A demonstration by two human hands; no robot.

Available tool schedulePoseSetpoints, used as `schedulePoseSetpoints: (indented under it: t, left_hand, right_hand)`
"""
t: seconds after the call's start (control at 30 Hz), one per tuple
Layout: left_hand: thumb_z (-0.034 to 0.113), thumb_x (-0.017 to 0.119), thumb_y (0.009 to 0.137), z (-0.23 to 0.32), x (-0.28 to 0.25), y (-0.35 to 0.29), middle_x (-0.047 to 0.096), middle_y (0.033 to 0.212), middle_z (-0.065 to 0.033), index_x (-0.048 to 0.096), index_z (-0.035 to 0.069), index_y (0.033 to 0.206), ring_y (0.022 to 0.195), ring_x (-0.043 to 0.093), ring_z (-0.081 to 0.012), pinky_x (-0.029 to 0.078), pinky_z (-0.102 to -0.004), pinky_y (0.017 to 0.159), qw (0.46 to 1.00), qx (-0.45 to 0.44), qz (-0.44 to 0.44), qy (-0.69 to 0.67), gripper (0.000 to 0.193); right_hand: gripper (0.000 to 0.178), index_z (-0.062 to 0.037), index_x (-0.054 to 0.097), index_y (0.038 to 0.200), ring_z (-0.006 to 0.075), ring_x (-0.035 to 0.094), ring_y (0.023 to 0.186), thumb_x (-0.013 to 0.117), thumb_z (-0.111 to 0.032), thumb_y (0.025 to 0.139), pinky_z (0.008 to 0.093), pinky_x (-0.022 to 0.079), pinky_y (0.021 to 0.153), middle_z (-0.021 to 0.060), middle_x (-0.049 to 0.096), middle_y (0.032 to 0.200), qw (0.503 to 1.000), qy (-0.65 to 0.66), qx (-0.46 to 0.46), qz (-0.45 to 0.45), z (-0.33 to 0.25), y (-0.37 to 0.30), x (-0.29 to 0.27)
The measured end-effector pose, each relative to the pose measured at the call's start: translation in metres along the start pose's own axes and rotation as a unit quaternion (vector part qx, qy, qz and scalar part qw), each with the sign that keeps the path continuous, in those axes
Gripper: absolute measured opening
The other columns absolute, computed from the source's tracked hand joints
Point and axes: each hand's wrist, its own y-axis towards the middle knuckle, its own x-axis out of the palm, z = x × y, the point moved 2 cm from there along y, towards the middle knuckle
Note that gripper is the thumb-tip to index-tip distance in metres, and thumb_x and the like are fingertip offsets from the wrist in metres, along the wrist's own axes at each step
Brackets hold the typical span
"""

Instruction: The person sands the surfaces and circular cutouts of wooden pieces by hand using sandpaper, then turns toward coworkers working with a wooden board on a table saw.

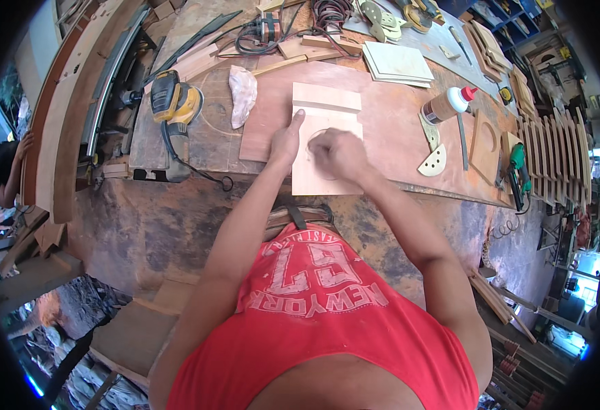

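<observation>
A pale wooden board (324, 183) with a round cut-out lies at the front of the workbench, its near end reaching over the edge. My left hand (285, 143) grips the board's left side, thumb on top; its fingers are partly hidden below. Curled and a little blurred, my right hand (342, 154) is at the round cut-out and covers most of it. Whatever its fingers hold, if anything, is hidden. Across the board's far end runs a raised wooden strip (326, 97).
Left stand a yellow-and-black sander (171, 97) with its cord and a crumpled pale cloth (243, 96). To the right are a glue bottle (445, 106) with a red cap, perforated sanding discs (432, 160) and a green power tool (518, 171). Thin panels (397, 63) lie behind.
</observation>
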Motion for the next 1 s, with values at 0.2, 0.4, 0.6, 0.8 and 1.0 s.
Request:
schedulePoseSetpoints:
  t: [0.2, 0.4, 0.6, 0.8, 1.0]
  left_hand:
    - [0.057, 0.059, 0.099, -0.012, 0.000, 0.013, 0.064, 0.131, -0.0219, 0.058, -0.013, 0.135, 0.119, 0.059, -0.0262, 0.045, -0.0347, 0.101, 1.000, 0.012, 0.005, -0.004, 0.079]
    - [0.066, 0.055, 0.096, -0.018, 0.003, 0.015, 0.069, 0.118, -0.0298, 0.065, -0.016, 0.121, 0.113, 0.065, -0.0321, 0.049, -0.0386, 0.096, 0.998, 0.041, 0.014, -0.046, 0.086]
    - [0.066, 0.056, 0.096, -0.013, 0.003, 0.011, 0.069, 0.118, -0.0292, 0.067, -0.016, 0.119, 0.110, 0.066, -0.0322, 0.050, -0.0396, 0.094, 0.998, 0.046, 0.038, -0.019, 0.085]
    - [0.069, 0.053, 0.095, -0.026, 0.000, 0.025, 0.071, 0.113, -0.0273, 0.069, -0.012, 0.117, 0.108, 0.067, -0.0334, 0.050, -0.0433, 0.093, 0.997, 0.044, 0.056, -0.007, 0.086]
    - [0.067, 0.048, 0.097, -0.031, 0.002, 0.027, 0.070, 0.118, -0.0240, 0.067, -0.003, 0.125, 0.111, 0.065, -0.0348, 0.047, -0.0459, 0.100, 0.988, 0.050, 0.038, 0.144, 0.078]
  right_hand:
    - [0.013, -0.0148, 0.079, 0.084, 0.0343, 0.069, 0.071, 0.067, -0.012, 0.082, 0.0438, 0.057, 0.067, 0.0123, 0.072, 0.083, 1.000, -0.009, 0.005, -0.019, 0.001, -0.001, 0.002]
    - [0.014, -0.0167, 0.079, 0.084, 0.0361, 0.070, 0.076, 0.065, -0.019, 0.083, 0.0494, 0.057, 0.070, 0.0144, 0.070, 0.081, 0.999, 0.000, 0.026, -0.030, -0.001, -0.001, 0.000]
    - [0.017, -0.0121, 0.077, 0.082, 0.0394, 0.069, 0.078, 0.062, -0.019, 0.086, 0.0502, 0.057, 0.072, 0.0161, 0.070, 0.084, 0.999, 0.010, 0.026, -0.041, -0.003, 0.000, 0.003]
    - [0.016, -0.0126, 0.078, 0.088, 0.0368, 0.069, 0.082, 0.064, -0.011, 0.080, 0.0478, 0.056, 0.076, 0.0153, 0.070, 0.087, 0.999, -0.005, -0.037, -0.035, 0.006, -0.005, 0.009]
    - [0.014, -0.0036, 0.075, 0.092, 0.0312, 0.071, 0.086, 0.065, -0.012, 0.088, 0.0396, 0.055, 0.082, 0.0184, 0.073, 0.091, 0.994, 0.015, 0.073, 0.076, 0.018, 0.001, 0.011]
